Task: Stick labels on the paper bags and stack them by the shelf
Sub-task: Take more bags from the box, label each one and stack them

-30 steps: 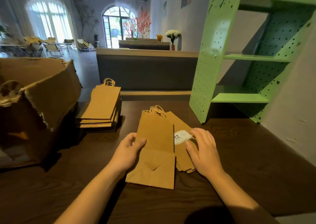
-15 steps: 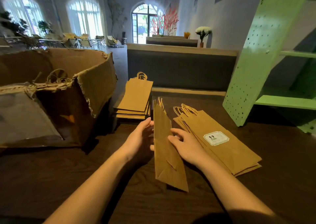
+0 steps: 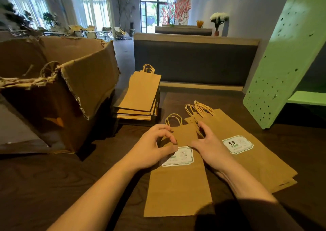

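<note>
Our left hand (image 3: 151, 148) curls its fingers at the corner of the label (image 3: 180, 157) on a paper bag (image 3: 178, 192) lying flat on the dark wood table (image 3: 53, 186); a pinch we cannot confirm. Our right hand (image 3: 211, 148) spreads loose fingers alongside, with arched windows (image 3: 91, 6) far beyond them.

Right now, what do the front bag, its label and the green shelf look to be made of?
Front bag: brown kraft paper, matte, with crisp edges and twisted cord handles. Label: white printed paper sticker with a green border; its finish is hard to judge. Green shelf: probably painted sheet metal, given the punched hole rows, though painted board is possible.
</note>
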Demonstrator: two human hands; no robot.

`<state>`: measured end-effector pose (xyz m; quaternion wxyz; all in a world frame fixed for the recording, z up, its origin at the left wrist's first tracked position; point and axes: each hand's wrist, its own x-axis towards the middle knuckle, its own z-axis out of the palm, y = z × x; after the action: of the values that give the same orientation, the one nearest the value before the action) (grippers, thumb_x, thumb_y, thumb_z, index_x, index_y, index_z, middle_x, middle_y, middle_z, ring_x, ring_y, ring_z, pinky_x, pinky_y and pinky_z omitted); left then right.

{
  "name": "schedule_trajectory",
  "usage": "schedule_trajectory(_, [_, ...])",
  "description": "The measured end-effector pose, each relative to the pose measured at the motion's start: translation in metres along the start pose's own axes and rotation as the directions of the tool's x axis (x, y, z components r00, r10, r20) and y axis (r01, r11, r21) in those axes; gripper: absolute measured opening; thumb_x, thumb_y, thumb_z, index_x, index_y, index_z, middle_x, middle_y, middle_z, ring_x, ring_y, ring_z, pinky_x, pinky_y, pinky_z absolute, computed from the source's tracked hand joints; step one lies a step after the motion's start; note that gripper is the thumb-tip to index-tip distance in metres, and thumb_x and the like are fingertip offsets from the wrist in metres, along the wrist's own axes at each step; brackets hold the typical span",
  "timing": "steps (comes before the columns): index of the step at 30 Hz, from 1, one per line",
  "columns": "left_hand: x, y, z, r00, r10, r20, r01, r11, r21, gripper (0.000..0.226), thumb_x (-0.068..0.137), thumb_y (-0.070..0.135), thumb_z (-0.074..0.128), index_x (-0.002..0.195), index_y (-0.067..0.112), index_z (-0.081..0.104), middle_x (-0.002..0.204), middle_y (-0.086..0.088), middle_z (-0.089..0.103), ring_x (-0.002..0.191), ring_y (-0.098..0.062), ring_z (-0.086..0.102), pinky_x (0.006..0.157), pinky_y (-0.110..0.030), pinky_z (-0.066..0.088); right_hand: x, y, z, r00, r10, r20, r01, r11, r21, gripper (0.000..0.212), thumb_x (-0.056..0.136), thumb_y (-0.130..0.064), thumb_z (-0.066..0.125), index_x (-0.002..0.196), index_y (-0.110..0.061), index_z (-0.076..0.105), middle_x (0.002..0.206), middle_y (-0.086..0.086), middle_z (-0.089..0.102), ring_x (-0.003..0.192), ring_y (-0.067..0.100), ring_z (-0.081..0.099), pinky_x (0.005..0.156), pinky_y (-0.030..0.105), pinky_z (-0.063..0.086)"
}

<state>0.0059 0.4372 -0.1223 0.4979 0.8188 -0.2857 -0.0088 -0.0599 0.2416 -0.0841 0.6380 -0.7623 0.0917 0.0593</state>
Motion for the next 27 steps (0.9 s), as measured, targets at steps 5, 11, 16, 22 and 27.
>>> schedule_trajectory(5, [0.0, -0.003, -0.003, 1.0, -0.025, 0.005, 0.023, 0.975, 0.223, 0.028, 0.088, 0.042, 0.074, 0.115, 0.035, 0.067, 0.134, 0.015, 0.051, 0.128, -0.003, 0.048, 0.113, -0.038, 0.038, 0.002, 0.009, 0.001, 0.989, -0.135, 0.057, 0.146, 0.872, -0.467, 0.06, 0.092, -0.021, 0.064, 0.144, -0.039, 0.04, 0.092, 0.002, 0.076, 0.069, 0.023, 0.07, 0.06, 0.043, 0.058])
schedule_trajectory(11, [-0.005, 0.001, -0.003, 0.993, -0.049, 0.106, -0.012, 0.86, 0.51, 0.043, 0.087, 0.061, 0.066, 0.126, 0.044, 0.06, 0.142, 0.013, 0.049, 0.136, -0.012, 0.04, 0.11, -0.042, 0.026, 0.004, 0.022, 0.004, 0.95, -0.311, -0.015, 0.169, 0.556, -0.814, 0.058, 0.09, -0.052, 0.061, 0.144, -0.037, 0.048, 0.138, -0.007, 0.059, 0.123, 0.018, 0.056, 0.095, 0.04, 0.052])
schedule_trajectory(16, [-0.012, 0.003, 0.006, 0.991, -0.01, 0.135, -0.064, 0.846, 0.529, 0.049, 0.088, 0.067, 0.06, 0.131, 0.043, 0.056, 0.145, 0.01, 0.044, 0.136, -0.013, 0.039, 0.114, -0.042, 0.026, -0.003, 0.025, 0.016, 0.924, -0.38, -0.037, 0.094, 0.321, -0.942, 0.043, 0.095, -0.05, 0.048, 0.134, -0.033, 0.056, 0.113, 0.0, 0.068, 0.101, 0.023, 0.063, 0.074, 0.036, 0.053])
schedule_trajectory(22, [-0.015, 0.008, 0.01, 0.986, 0.045, 0.162, -0.128, 0.827, 0.547, 0.048, 0.091, 0.064, 0.059, 0.132, 0.041, 0.052, 0.142, 0.011, 0.046, 0.134, -0.012, 0.04, 0.113, -0.043, 0.027, 0.001, 0.011, 0.011, 0.971, -0.233, 0.046, 0.112, 0.278, -0.954, 0.033, 0.098, -0.039, 0.048, 0.123, -0.017, 0.05, 0.11, 0.008, 0.065, 0.097, 0.029, 0.063, 0.078, 0.045, 0.055])
schedule_trajectory(27, [-0.019, 0.014, 0.015, 0.982, 0.045, 0.182, -0.144, 0.802, 0.58, 0.04, 0.089, 0.063, 0.06, 0.123, 0.044, 0.052, 0.134, 0.01, 0.047, 0.13, -0.014, 0.039, 0.108, -0.044, 0.028, 0.006, 0.003, 0.004, 0.961, -0.245, 0.127, 0.189, 0.253, -0.949, 0.013, 0.096, -0.035, 0.05, 0.099, -0.022, 0.05, 0.097, 0.004, 0.062, 0.087, 0.025, 0.059, 0.075, 0.044, 0.054])
